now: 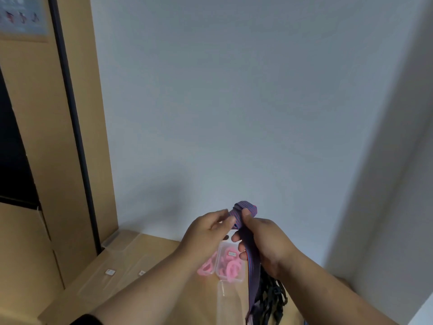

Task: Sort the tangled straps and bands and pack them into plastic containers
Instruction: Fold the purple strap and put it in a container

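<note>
A poster hangs on the wooden panel.

Container with rings on bench; hands above it; strap hangs just right; wall behind.

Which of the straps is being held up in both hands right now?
The purple striped strap, pinched by the left hand and gripped by the right hand; the black straps just hang below.

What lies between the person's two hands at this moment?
In the head view, the folded top of the purple striped strap sits between the left hand and right hand; both hands' fingers hold it.
</note>
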Demonstrator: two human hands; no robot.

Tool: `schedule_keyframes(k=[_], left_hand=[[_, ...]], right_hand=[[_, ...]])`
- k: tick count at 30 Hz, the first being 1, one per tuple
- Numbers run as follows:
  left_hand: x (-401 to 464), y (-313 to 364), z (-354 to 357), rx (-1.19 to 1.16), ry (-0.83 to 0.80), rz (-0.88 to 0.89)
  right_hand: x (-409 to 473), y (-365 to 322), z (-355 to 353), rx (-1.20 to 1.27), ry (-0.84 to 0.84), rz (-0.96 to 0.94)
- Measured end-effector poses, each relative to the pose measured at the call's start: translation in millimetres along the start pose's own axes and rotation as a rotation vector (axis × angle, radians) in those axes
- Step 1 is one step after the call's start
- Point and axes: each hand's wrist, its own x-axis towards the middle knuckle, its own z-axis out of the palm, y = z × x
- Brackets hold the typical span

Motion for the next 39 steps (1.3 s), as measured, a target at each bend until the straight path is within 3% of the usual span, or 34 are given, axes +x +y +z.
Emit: schedule_keyframes(k=[2,5,10,14,20,24,27,29,31,35,39], left_hand=[[2,4,1,-0.154,-0.046,-0.115],[4,8,2,-0.158,-0.016,-0.125],[11,7,-8,0.255,0.059,-0.028],[13,10,-14,0.716,0.003,0.153],[16,0,-15,0.898,-0.103,0.304],[14,-6,-15,0.631,-0.106,0.284],[11,0,-11,0.259,0.021,-0.019],[14,5,-11,0.039,-0.01,-0.246],[15,9,-11,-0.13,-0.048,-0.359],[18,8,-11,-0.261,0.013,-0.351],[24,-3,-12,-0.077,0.086,-0.209]], right_hand=[[1,1,3,-0.027,-0.024,-0.017],[3,0,6,-0.043,-0.016,-0.002],[10,5,3,-0.173,0.002,0.012],[10,6,5,-0.221,-0.008,0.06],[15,9,6,-0.067,0.015,0.153],[19,6,1,-0.016,0.078,0.087],[22,5,-4,-0.033,0.077,0.014],[23,7,-5,-0.054,0.042,-0.02],[24,9,-4,-0.058,-0.002,-0.037],[24,11,-3,-0.059,-0.043,-0.035],[24,14,2,-0.032,0.015,0.049]])
